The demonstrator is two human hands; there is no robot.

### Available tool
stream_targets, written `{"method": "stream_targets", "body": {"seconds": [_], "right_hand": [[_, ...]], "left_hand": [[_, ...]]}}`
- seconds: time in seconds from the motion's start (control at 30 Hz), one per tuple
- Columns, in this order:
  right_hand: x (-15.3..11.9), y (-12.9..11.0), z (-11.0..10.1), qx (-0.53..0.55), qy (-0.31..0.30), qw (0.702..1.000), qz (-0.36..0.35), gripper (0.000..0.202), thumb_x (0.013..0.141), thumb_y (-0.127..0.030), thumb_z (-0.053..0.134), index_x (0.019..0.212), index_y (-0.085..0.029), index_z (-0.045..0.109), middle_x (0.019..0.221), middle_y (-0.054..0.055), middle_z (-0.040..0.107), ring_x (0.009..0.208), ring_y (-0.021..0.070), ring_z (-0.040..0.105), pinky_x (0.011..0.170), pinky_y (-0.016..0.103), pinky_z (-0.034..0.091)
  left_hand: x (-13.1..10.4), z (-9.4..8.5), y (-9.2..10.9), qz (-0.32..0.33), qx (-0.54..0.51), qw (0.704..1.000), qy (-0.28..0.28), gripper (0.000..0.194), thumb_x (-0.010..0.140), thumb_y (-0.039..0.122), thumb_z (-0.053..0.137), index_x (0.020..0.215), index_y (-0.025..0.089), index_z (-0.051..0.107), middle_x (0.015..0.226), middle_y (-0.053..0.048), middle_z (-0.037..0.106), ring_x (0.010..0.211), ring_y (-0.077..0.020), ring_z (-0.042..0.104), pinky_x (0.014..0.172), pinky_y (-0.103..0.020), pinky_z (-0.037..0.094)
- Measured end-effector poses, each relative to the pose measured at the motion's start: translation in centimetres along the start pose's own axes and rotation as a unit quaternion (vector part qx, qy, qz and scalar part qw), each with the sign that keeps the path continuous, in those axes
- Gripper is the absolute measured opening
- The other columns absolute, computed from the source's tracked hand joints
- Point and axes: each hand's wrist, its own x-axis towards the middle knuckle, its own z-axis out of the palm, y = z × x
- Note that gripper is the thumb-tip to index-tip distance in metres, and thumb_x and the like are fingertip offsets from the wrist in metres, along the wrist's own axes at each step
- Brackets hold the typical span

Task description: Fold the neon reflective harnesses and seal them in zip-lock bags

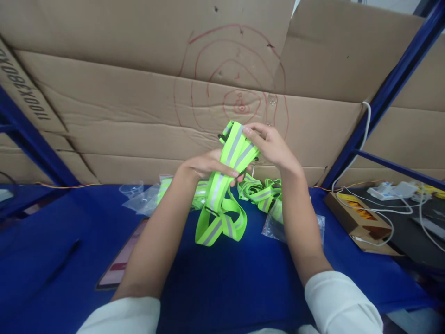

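Observation:
Both hands hold a neon-green reflective strap (217, 189) with a grey stripe, raised above the blue table. My left hand (212, 166) is closed around its folded middle, thumb across the front. My right hand (266, 141) pinches the upper folds between thumb and fingers. Black plastic fittings show at the strap's upper left edge and lower down, and a loose loop hangs below my left hand. Behind my right wrist lies a tangled heap of similar green straps (260, 192). More green strap in clear plastic (165, 188) lies behind my left forearm, partly hidden by it.
A clear plastic bag (274, 228) lies under my right forearm. At left is a tablet-like screen (120, 262), partly covered by my arm. An open cardboard box (361, 225) and white cables (378, 211) sit at right. A cardboard wall (139, 106) with red drawn rings stands behind, between blue posts.

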Motion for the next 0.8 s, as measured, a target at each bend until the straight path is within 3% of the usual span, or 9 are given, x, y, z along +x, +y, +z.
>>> {"method": "stream_targets", "body": {"seconds": [0.1,0.23,0.33,0.4,0.5,0.63,0.73,0.8], "right_hand": [[0.0,-0.1,0.4,-0.009,0.010,1.000,-0.004,0.056,0.091,-0.074,0.059,0.098,-0.020,0.075,0.100,0.005,0.077,0.088,0.0176,0.068,0.081,0.030,0.053],[0.0,0.0,0.6,0.024,0.022,0.999,0.024,0.055,0.087,-0.075,0.063,0.088,-0.021,0.073,0.086,0.002,0.074,0.075,0.0170,0.064,0.069,0.029,0.051],[-0.1,0.3,0.6,0.088,0.015,0.994,0.069,0.055,0.085,-0.076,0.066,0.083,-0.022,0.071,0.076,0.001,0.068,0.063,0.0156,0.058,0.055,0.029,0.044],[0.0,0.6,0.8,0.100,0.018,0.991,0.083,0.056,0.086,-0.077,0.064,0.080,-0.022,0.068,0.073,0.001,0.066,0.061,0.0156,0.056,0.053,0.029,0.042],[0.5,1.4,1.1,0.045,0.062,0.996,0.051,0.055,0.090,-0.076,0.060,0.080,-0.022,0.067,0.078,0.003,0.068,0.071,0.0175,0.061,0.061,0.030,0.048],[0.6,1.4,1.3,-0.066,0.109,0.991,-0.028,0.045,0.095,-0.068,0.060,0.093,-0.024,0.071,0.097,0.005,0.074,0.093,0.0210,0.066,0.084,0.035,0.054],[-0.1,0.2,1.2,-0.106,0.021,0.993,-0.048,0.048,0.103,-0.064,0.045,0.101,-0.025,0.073,0.105,0.006,0.075,0.101,0.0223,0.067,0.095,0.038,0.052],[-0.7,-0.6,1.2,-0.126,-0.038,0.989,-0.065,0.050,0.101,-0.067,0.047,0.115,-0.025,0.072,0.119,0.007,0.074,0.112,0.0246,0.066,0.103,0.040,0.050]], "left_hand": [[-0.4,-0.6,0.0,-0.024,0.018,1.000,-0.001,0.048,0.068,0.024,0.094,0.108,0.012,0.072,0.082,-0.008,0.076,0.062,-0.0157,0.070,0.058,-0.025,0.059],[-1.1,-1.2,0.2,-0.053,0.098,0.993,0.045,0.043,0.068,0.027,0.095,0.101,0.010,0.072,0.080,-0.010,0.075,0.063,-0.0173,0.070,0.056,-0.024,0.058],[-1.4,-1.0,0.6,-0.039,0.123,0.989,0.073,0.035,0.070,0.032,0.094,0.088,0.011,0.073,0.076,-0.009,0.073,0.060,-0.0162,0.069,0.054,-0.023,0.057],[-1.3,-0.5,0.9,-0.018,0.124,0.990,0.062,0.032,0.072,0.033,0.093,0.085,0.012,0.073,0.075,-0.007,0.073,0.060,-0.0151,0.068,0.054,-0.022,0.057],[-0.9,0.6,1.3,0.017,0.119,0.992,0.044,0.028,0.076,0.033,0.090,0.085,0.014,0.072,0.075,-0.005,0.074,0.063,-0.0143,0.069,0.058,-0.020,0.056],[-0.5,1.1,1.4,0.029,0.115,0.990,0.069,0.028,0.077,0.033,0.089,0.089,0.014,0.072,0.077,-0.006,0.076,0.064,-0.0148,0.069,0.058,-0.020,0.055],[-0.6,1.1,1.4,0.036,0.123,0.988,0.088,0.029,0.077,0.037,0.089,0.085,0.013,0.074,0.078,-0.007,0.076,0.062,-0.0154,0.070,0.057,-0.021,0.056],[-0.8,1.0,1.5,0.055,0.153,0.982,0.093,0.028,0.078,0.038,0.089,0.083,0.013,0.076,0.078,-0.007,0.076,0.062,-0.0153,0.070,0.057,-0.021,0.057]]}}
